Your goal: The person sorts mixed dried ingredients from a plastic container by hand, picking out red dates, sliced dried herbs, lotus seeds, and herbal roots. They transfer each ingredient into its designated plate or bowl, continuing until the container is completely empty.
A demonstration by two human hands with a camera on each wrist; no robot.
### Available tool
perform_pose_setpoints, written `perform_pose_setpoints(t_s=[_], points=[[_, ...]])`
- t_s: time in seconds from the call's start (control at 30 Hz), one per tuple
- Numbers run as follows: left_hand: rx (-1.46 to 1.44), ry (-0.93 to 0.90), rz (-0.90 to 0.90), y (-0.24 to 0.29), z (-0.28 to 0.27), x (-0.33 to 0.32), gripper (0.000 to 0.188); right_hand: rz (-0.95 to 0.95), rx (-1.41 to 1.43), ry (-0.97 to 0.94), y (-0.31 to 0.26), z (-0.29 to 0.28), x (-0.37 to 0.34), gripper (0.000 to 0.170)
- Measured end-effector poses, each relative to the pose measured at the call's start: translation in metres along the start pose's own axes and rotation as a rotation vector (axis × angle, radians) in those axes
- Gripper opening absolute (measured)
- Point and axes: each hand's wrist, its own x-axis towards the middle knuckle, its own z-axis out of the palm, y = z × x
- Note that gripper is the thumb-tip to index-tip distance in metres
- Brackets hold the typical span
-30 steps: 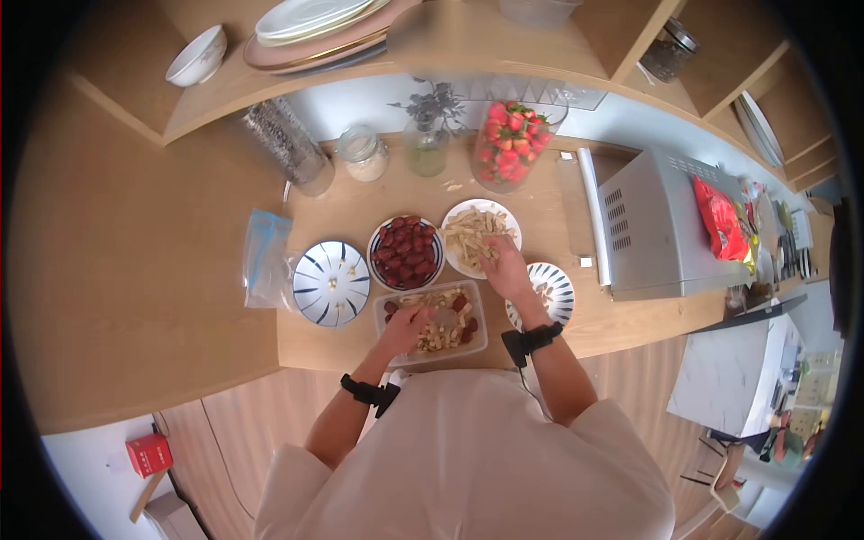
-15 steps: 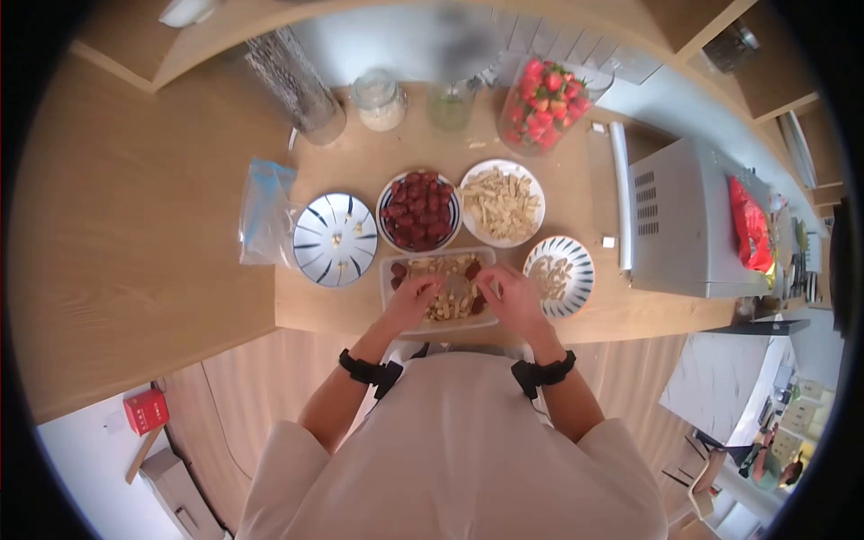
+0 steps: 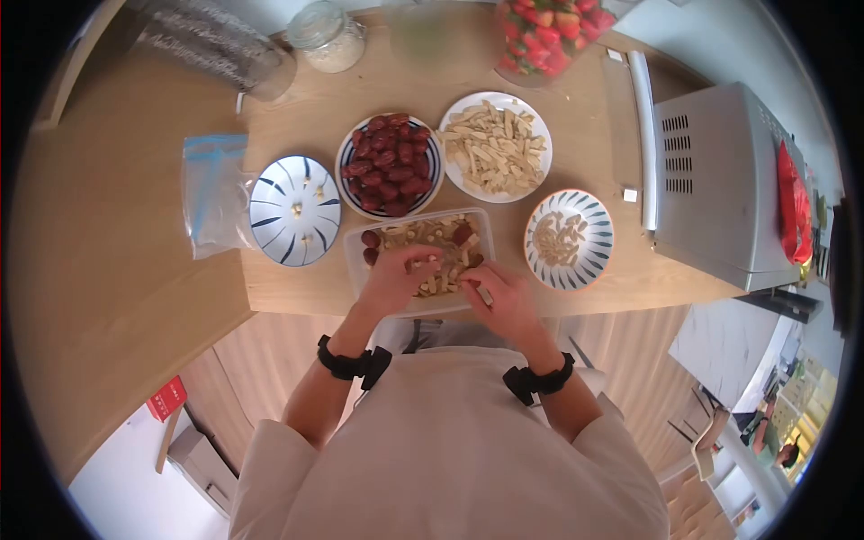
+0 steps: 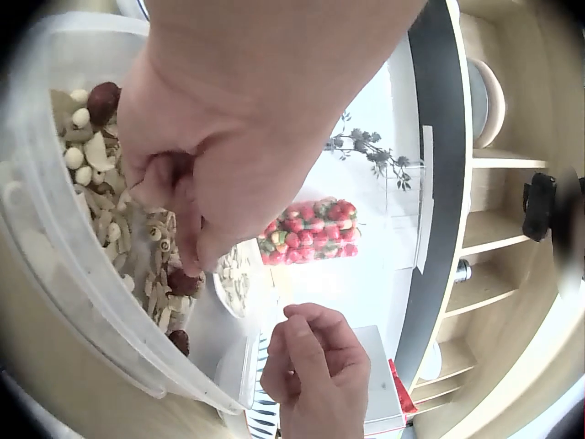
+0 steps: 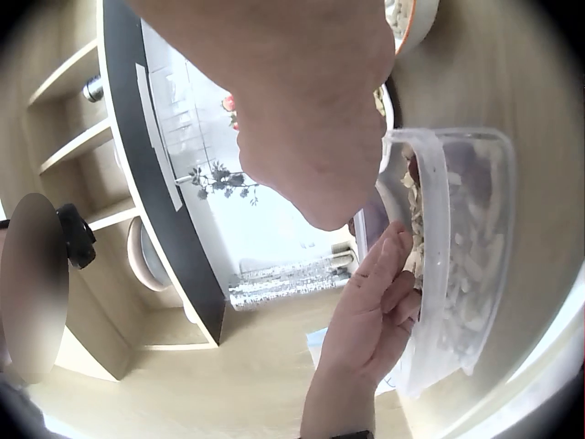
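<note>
Both hands are over a clear plastic container [image 3: 354, 263] of pale dried slices, small white balls and dark red dates. My left hand [image 3: 396, 279] has curled fingers; in the left wrist view its fingertips reach down beside a red date [image 4: 186, 282]. In the right wrist view, thumb and finger of the left hand [image 5: 366, 306] come together over the container's rim. Above the container's right side, my right hand [image 3: 502, 304] has bent fingers, its fingertips low among the slices. Whether either hand pinches a small piece, I cannot tell.
Behind the container stand a bowl of red dates [image 3: 390, 166] and a plate of pale strips [image 3: 497, 148]. A striped dish [image 3: 569, 238] of small slices is right; a striped plate [image 3: 295, 211] and zip bag [image 3: 214, 193] are left. Jar [image 3: 328, 40], strawberries [image 3: 553, 36] and grey appliance [image 3: 720, 184] lie further off.
My right hand has come from the plate of pale strips down to the container. The left hand stays over the container, its fingers shifting. The head view has tilted downward.
</note>
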Motion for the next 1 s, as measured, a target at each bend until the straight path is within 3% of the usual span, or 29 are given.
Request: perform_pose_setpoints(t_s=[0.33, 0.4, 0.43, 0.53, 0.63, 0.7, 0.73, 0.8, 0.83, 0.9, 0.93, 1.0], points=[[0.119, -0.035, 0.062, 0.079, 0.04, 0.018, 0.02, 0.079, 0.061, 0.154, 0.025, -0.05, -0.035, 0.012], [0.184, -0.08, 0.244, 0.094, 0.061, 0.027, 0.019, 0.188, 0.1, 0.187, 0.031, -0.061, -0.045, 0.015], [0.194, -0.089, 0.245, 0.099, 0.071, 0.031, 0.019, 0.194, 0.104, 0.198, 0.035, -0.066, -0.049, 0.015], [0.271, -0.151, 0.33, 0.111, 0.101, 0.046, 0.019, 0.216, 0.114, 0.291, 0.048, -0.075, -0.056, 0.017], [0.216, -0.215, 0.223, 0.118, 0.124, 0.061, 0.017, 0.212, 0.139, 0.399, 0.057, -0.084, -0.06, 0.01], [0.25, -0.167, 0.4, 0.109, 0.133, 0.072, 0.017, 0.248, 0.103, 0.384, 0.058, -0.09, -0.061, 0.016], [0.251, -0.169, 0.402, 0.101, 0.135, 0.077, 0.017, 0.248, 0.103, 0.386, 0.059, -0.092, -0.06, 0.016], [0.014, -0.197, 0.13, 0.08, 0.139, 0.089, 0.026, 0.256, 0.087, 0.374, 0.06, -0.094, -0.06, 0.016], [0.016, -0.201, 0.128, 0.066, 0.136, 0.094, 0.026, 0.26, 0.089, 0.377, 0.061, -0.093, -0.061, 0.016], [-0.983, -0.626, -0.193, 0.039, 0.123, 0.105, 0.033, 0.261, 0.087, 0.371, 0.065, -0.089, -0.06, 0.016], [-0.98, -0.625, -0.196, 0.033, 0.123, 0.111, 0.033, 0.263, 0.091, 0.372, 0.065, -0.087, -0.059, 0.016], [-1.371, -1.049, 0.107, 0.025, 0.126, 0.12, 0.041, 0.247, 0.08, 0.382, 0.066, -0.085, -0.056, 0.015]])
